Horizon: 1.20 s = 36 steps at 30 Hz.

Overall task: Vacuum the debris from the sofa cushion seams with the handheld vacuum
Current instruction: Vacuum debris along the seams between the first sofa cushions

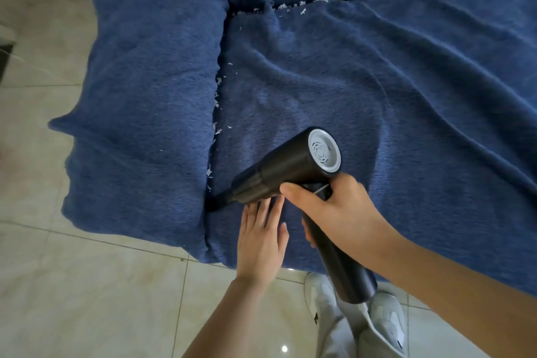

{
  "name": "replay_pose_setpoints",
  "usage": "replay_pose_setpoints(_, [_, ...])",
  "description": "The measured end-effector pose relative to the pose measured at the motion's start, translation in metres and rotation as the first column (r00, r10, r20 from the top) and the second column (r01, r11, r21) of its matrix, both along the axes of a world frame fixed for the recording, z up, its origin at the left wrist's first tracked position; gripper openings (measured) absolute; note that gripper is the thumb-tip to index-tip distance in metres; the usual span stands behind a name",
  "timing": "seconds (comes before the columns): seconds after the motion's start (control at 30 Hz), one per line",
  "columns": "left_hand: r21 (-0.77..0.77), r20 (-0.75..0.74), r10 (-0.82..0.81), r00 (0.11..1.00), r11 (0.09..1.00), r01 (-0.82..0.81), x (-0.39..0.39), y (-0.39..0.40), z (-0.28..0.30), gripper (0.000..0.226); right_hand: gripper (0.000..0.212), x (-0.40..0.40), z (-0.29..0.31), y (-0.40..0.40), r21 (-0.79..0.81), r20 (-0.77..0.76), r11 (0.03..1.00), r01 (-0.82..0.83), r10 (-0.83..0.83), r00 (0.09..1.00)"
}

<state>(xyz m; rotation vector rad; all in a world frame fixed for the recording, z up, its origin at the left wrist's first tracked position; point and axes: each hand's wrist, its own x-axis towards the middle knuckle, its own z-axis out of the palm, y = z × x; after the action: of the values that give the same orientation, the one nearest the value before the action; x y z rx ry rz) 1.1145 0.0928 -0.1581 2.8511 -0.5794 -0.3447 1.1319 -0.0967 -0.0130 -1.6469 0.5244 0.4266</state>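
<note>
I see one blue fleece-covered sofa (348,81) with two seams — white debris (216,104) scattered along both. One handheld vacuum (293,171), black with a white rear grille, has its nozzle at the side seam. My right hand (334,212) wraps its handle; my left hand (261,238) lies flat, fingers straight, on the cushion.

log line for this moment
right hand: grips vacuum | left hand: flat on cushion | nozzle: in seam | debris: remains
</note>
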Motion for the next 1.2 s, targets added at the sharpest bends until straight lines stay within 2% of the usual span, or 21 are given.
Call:
replay_pose_setpoints(0.13, [0.001, 0.065, -0.045, 0.997, 0.999, 0.045, 0.023, -0.009, -0.007, 0.049, 0.036, 0.009, -0.005, 0.002, -0.018, 0.014, 1.0, -0.018, 0.018, 1.0])
replay_pose_setpoints(0.43, [0.135, 0.018, -0.071, 0.997, 0.989, 0.068, 0.027, -0.014, -0.023, 0.061, 0.035, 0.015, -0.011, -0.007, 0.017, 0.0, 0.999, 0.048, -0.048, 0.999])
replay_pose_setpoints(0.73, [0.115, -0.005, -0.047, 0.999, 0.992, 0.047, 0.027, -0.015, -0.024, 0.06, 0.031, 0.027, -0.016, -0.014, 0.087, 0.0, 0.992, 0.094, -0.095, 0.995])
replay_pose_setpoints(1.2, [0.139, 0.004, -0.039, 0.999, 0.99, 0.038, 0.027, -0.016, -0.022, 0.056, 0.037, 0.045, -0.014, -0.015, 0.061, 0.025, 0.991, 0.121, -0.122, 0.992])
